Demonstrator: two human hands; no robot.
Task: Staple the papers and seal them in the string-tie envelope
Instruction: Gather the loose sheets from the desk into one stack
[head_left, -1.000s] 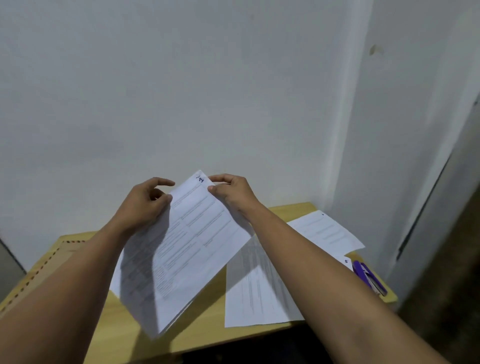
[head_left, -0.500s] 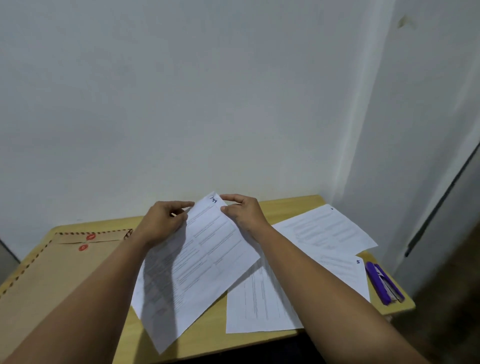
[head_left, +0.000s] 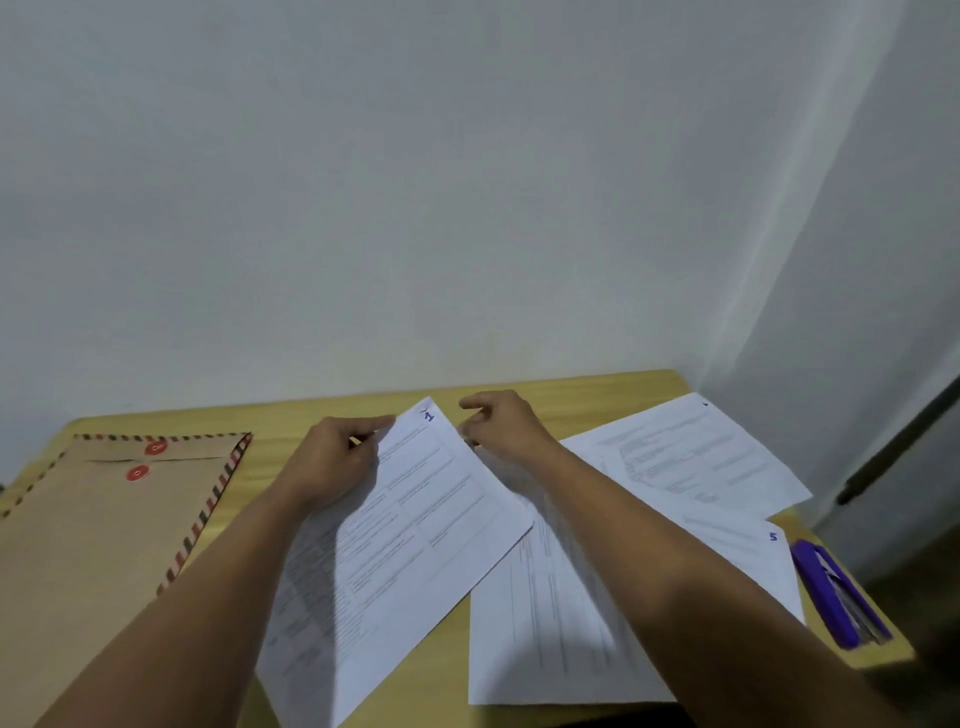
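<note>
Fingers (head_left: 371, 431) of the left hand (head_left: 332, 462) pinch the top edge of the sheet marked 1 (head_left: 405, 535), thumb under and the rest curled over it, so this hand holds the page. The right hand (head_left: 506, 426) sits just beside the sheet's top right corner with its fingers loosely curled and slightly apart, holding nothing; whether a fingertip touches the paper edge I cannot tell

Sheet 1 lies tilted, top corner toward the wall, its lower part resting on the counter (head_left: 571, 387) and overlapping a second page (head_left: 550, 623) under the right forearm. Two more loose pages (head_left: 717, 457) spread out to the right, one marked 5. The purple stapler (head_left: 836, 592) lies at the counter's right edge, well apart from both hands. The brown string-tie envelope (head_left: 104, 530) lies flat at the left, flap closed, untouched

The step looks like gathering the pages. To do it well, I judge the loose pages should be collected in number order, stacked, and their edges tapped square on the counter before the stapler is picked up, or the staple will catch a skewed corner

Both forearms reach forward from the bottom of the view, wrists low over the counter, hands close together near the wall
</note>
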